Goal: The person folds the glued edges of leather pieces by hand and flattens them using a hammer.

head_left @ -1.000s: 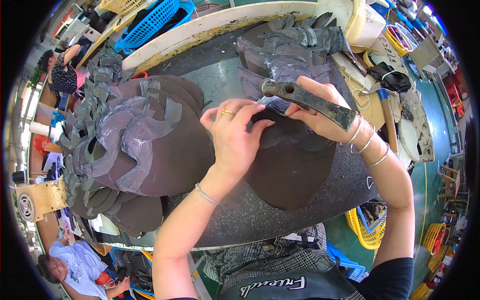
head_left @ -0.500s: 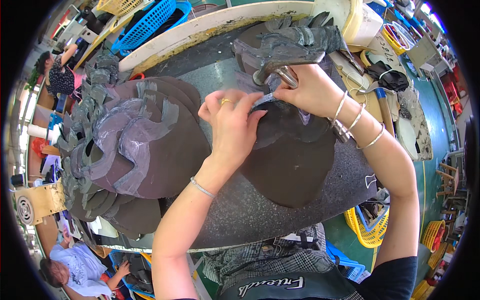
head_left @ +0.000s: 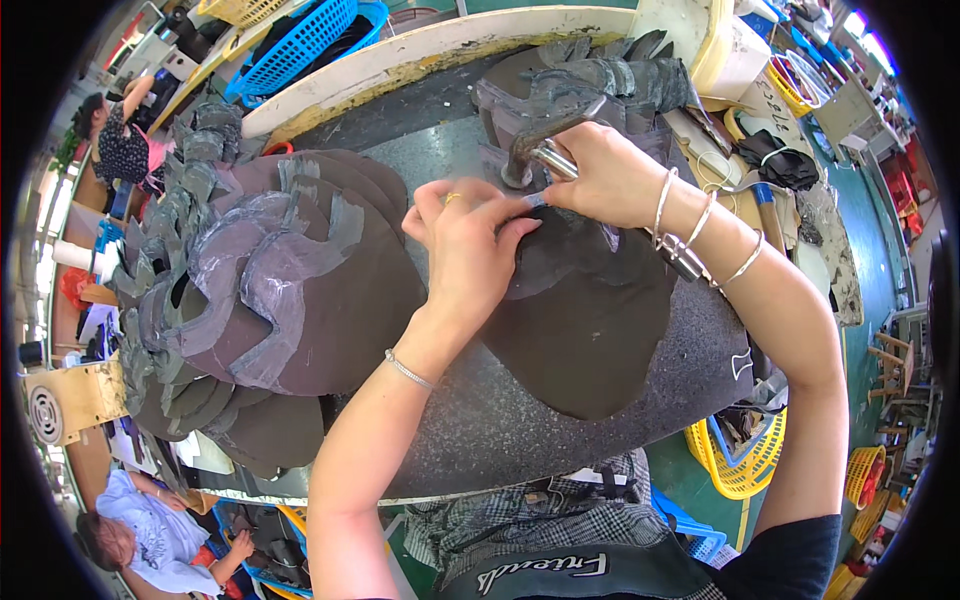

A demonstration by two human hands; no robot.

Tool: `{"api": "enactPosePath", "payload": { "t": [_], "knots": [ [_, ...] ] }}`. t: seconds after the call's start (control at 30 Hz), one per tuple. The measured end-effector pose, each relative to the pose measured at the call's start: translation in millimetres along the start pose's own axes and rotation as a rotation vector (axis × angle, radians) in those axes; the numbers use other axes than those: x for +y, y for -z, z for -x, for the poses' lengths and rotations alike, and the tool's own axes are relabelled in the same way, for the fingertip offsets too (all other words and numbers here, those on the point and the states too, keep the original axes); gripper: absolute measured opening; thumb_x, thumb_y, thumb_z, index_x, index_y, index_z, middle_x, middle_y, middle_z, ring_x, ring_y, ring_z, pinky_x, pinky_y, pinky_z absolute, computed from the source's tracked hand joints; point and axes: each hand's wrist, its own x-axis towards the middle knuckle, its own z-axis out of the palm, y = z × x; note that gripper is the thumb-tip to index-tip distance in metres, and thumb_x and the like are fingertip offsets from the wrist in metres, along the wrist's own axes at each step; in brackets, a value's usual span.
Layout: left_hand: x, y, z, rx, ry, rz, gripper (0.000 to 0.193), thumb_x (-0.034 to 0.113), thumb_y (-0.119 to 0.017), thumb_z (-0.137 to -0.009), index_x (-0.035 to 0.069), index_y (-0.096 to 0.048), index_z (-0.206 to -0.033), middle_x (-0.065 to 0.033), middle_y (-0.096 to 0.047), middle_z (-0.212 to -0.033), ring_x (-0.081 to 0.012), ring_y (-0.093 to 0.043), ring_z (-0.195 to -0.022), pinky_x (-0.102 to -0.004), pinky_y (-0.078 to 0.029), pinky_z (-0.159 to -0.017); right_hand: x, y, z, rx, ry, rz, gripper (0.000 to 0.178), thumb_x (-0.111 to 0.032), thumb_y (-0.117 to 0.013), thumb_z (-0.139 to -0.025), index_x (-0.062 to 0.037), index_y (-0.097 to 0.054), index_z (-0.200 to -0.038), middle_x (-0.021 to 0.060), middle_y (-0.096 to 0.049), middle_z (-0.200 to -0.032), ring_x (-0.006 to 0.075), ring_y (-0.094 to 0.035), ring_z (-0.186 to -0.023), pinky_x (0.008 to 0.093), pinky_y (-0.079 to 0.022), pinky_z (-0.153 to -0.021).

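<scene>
Head camera view, looking down: two bare hands work over a dark speckled slab (head_left: 430,450). Between and below them, right of centre, lies a dark brown, rounded flat piece (head_left: 590,330), its far edge running up to the fingertips. The left hand (head_left: 465,245), wearing a ring, has its fingers bent loosely and its thumb and forefinger close together at that edge; the fingertips are slightly blurred, so whether they pinch the material cannot be told. The right hand (head_left: 607,180) is curled round a hammer (head_left: 528,150) — the metal handle passes under the palm and shows again beside the wrist. The hammer's head hangs just beyond the far edge of the piece, and whether it touches anything is unclear. The right thumb and forefinger also meet near the edge.

Left of the hands, more rounded dark pieces with grey strips make a large overlapping stack (head_left: 350,310). Another pile (head_left: 620,80) of such pieces lies past the hammer. On the right are a black bundle (head_left: 785,160) and a wooden-handled tool (head_left: 768,215); below the slab's right corner is a yellow basket (head_left: 745,480). At far left, two other people — one in pale blue (head_left: 165,535), one in dark patterned clothing (head_left: 120,150) — sit apart.
</scene>
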Motion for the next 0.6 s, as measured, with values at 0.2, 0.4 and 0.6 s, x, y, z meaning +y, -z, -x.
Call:
{"api": "enactPosePath", "payload": {
  "t": [0.2,0.4,0.6],
  "knots": [
    [-5,2,-3,-0.043,-0.051,0.043,0.01,0.016,-0.079,-0.073,0.016,-0.076,-0.082,0.0064,-0.062,-0.093,-0.0253,-0.043,-0.106,-0.0417,-0.026,-0.093,-1,4,-3,-0.03,-0.055,0.033,0.033,-0.021,-0.075,-0.07,0.0051,-0.061,-0.084,0.0209,-0.064,-0.076,0.0333,-0.065,-0.076,0.0391,-0.051,-0.071],
    [-5,1,-4,0.012,-0.205,-0.012,0.01,0.015,-0.079,-0.072,0.016,-0.076,-0.081,0.0069,-0.062,-0.091,-0.0265,-0.044,-0.103,-0.0428,-0.026,-0.09,-10,10,-21,-0.164,-0.077,0.127,0.037,-0.022,-0.078,-0.063,0.0063,-0.06,-0.078,0.0192,-0.065,-0.073,0.0298,-0.066,-0.071,0.038,-0.052,-0.067],
    [-8,-4,-1,0.054,-0.224,-0.02,0.009,0.015,-0.079,-0.072,0.017,-0.075,-0.08,0.0074,-0.062,-0.091,-0.0261,-0.045,-0.1,-0.0423,-0.027,-0.089,-23,8,-38,-0.346,-0.071,0.231,0.037,-0.018,-0.079,-0.056,0.0093,-0.06,-0.073,0.0209,-0.064,-0.067,0.0286,-0.067,-0.063,0.0389,-0.052,-0.057]
  ]
}}
